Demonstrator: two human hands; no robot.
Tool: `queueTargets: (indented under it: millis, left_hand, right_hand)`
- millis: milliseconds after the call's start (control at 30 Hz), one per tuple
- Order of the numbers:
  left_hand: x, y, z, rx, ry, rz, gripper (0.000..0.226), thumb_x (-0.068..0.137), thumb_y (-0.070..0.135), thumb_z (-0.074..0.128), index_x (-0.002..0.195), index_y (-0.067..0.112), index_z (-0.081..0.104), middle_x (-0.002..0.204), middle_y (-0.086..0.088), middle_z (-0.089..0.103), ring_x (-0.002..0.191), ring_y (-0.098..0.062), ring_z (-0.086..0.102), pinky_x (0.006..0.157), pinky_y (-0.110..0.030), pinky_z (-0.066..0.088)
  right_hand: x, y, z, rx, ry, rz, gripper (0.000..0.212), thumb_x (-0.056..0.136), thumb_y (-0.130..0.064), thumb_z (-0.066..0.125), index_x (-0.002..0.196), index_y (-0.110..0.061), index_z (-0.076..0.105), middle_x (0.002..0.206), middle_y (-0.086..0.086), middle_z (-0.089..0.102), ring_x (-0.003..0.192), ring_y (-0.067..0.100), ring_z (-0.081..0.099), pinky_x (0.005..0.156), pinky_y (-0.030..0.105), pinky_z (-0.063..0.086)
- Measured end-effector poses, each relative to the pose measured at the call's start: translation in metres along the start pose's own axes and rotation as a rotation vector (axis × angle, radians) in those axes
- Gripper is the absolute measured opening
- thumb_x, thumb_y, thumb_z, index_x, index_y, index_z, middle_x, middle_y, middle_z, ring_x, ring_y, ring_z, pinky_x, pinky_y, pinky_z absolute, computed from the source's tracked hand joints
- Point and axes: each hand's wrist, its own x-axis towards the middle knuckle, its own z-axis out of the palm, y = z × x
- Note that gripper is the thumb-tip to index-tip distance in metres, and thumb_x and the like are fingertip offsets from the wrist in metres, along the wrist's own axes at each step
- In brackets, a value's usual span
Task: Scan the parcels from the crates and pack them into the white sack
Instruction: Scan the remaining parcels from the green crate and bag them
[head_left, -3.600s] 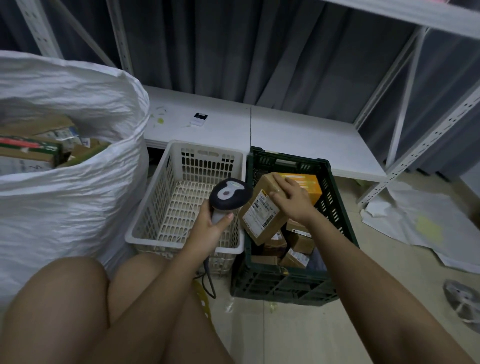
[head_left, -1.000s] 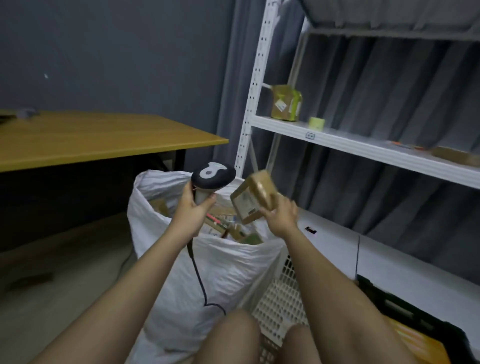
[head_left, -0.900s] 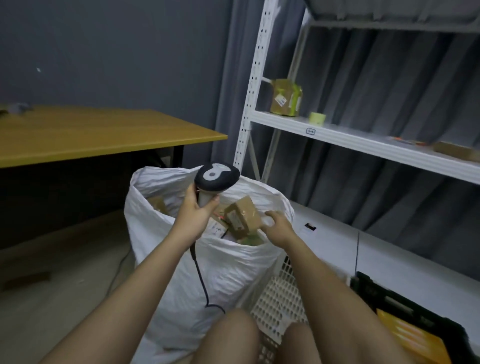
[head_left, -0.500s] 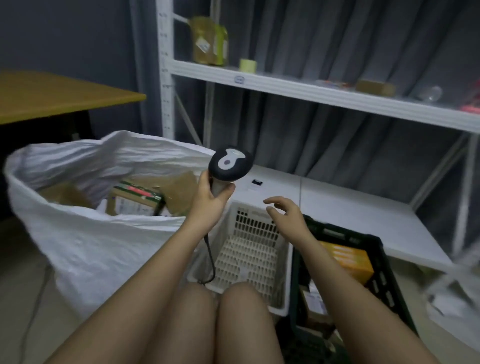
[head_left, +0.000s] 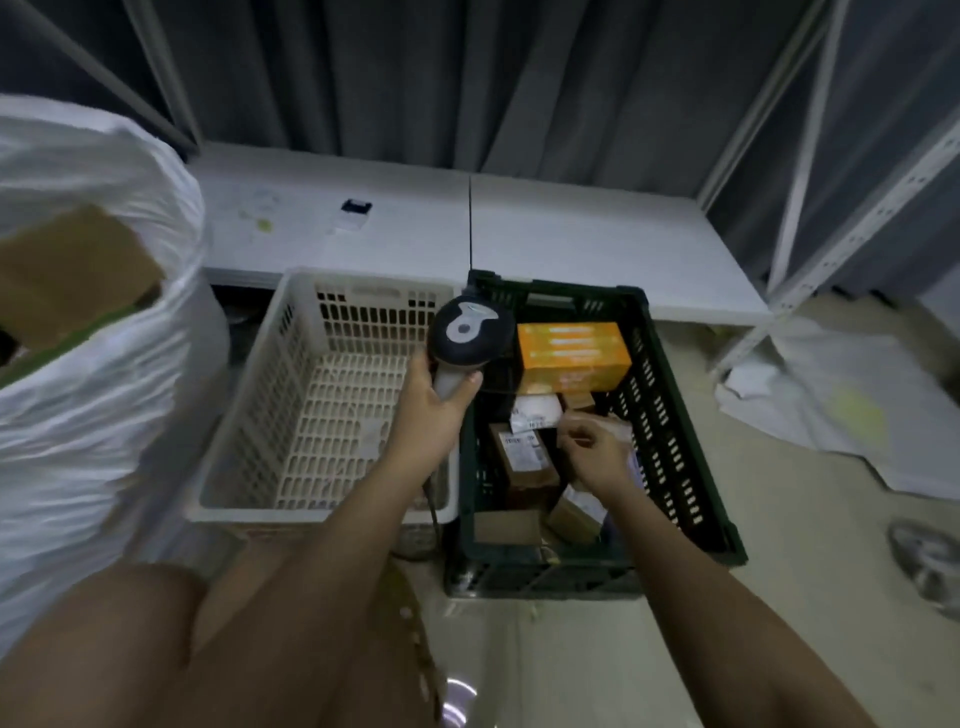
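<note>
My left hand (head_left: 432, 410) grips a black and grey barcode scanner (head_left: 467, 335) over the seam between the two crates. The dark green crate (head_left: 675, 447) holds an orange box (head_left: 574, 356) at the back and several brown labelled parcels (head_left: 524, 457) below it. My right hand (head_left: 595, 449) hovers inside the green crate above the parcels, fingers loosely curled, holding nothing that I can make out. The white sack (head_left: 88, 395) bulges at the left, with a brown parcel (head_left: 67, 270) showing at its mouth. The white crate (head_left: 332, 410) holds no parcels.
A low white shelf board (head_left: 597, 244) runs behind the crates, with a small black and white item (head_left: 353, 213) on it. White rack uprights (head_left: 852, 234) stand at the right. Crumpled white paper (head_left: 841, 415) lies on the floor at right. My knees fill the lower left.
The brown parcel left my right hand and dropped into the sack. My view swung from the sack back down to the crates, and my right hand reached into the green crate. The scanner stayed in my left hand.
</note>
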Motion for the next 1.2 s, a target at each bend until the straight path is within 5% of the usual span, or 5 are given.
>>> queueTargets:
  millis: [167,367,633,1000,1200]
  left_hand:
    - [0.015,-0.049,0.027,-0.040,-0.005,-0.154,0.050,0.092,0.016,0.061,0.135,0.023,0.039,0.112,0.018,0.049,0.102,-0.001,0.050,0.087,-0.018,0.040]
    - [0.031,-0.093,0.042,-0.046,0.013,-0.312,0.037,0.090,0.016,0.064,0.109,0.038,0.041,0.100,0.027,0.050,0.083,0.015,0.052,0.068,-0.008,0.039]
    - [0.051,-0.123,0.050,-0.090,0.055,-0.409,0.031,0.090,0.018,0.063,0.114,0.028,0.046,0.100,0.018,0.056,0.082,0.009,0.055,0.062,-0.005,0.045]
    - [0.047,-0.109,0.045,-0.137,0.082,-0.371,0.035,0.089,0.018,0.065,0.113,0.033,0.045,0.097,0.024,0.054,0.079,0.013,0.055,0.067,-0.012,0.041]
    - [0.029,-0.076,0.032,-0.214,0.161,-0.268,0.036,0.089,0.012,0.065,0.118,0.025,0.047,0.104,0.012,0.059,0.094,-0.007,0.059,0.083,-0.025,0.048]
  right_hand:
    - [0.035,0.050,0.024,-0.036,-0.059,0.172,0.008,0.093,-0.008,0.061,0.085,-0.008,0.062,0.089,0.008,0.064,0.074,0.013,0.058,0.048,0.006,0.037]
    - [0.074,0.081,0.069,-0.254,-0.140,0.282,0.056,0.085,-0.025,0.071,0.133,-0.004,0.050,0.129,0.020,0.054,0.119,0.037,0.051,0.097,0.043,0.046]
    - [0.105,0.106,0.125,-0.462,-0.239,0.520,0.118,0.072,-0.051,0.078,0.152,-0.018,-0.002,0.151,0.021,0.013,0.141,0.041,0.016,0.114,0.050,0.020]
    - [0.093,0.051,0.041,-0.596,-0.348,0.331,0.118,0.069,-0.063,0.070,0.154,-0.014,0.006,0.157,0.018,0.016,0.142,0.041,0.018,0.107,0.047,0.037]
    - [-0.010,0.017,-0.019,-0.353,-0.004,0.004,0.113,0.056,-0.066,0.063,0.150,-0.027,0.014,0.139,0.010,0.029,0.134,0.031,0.023,0.105,0.045,0.034]
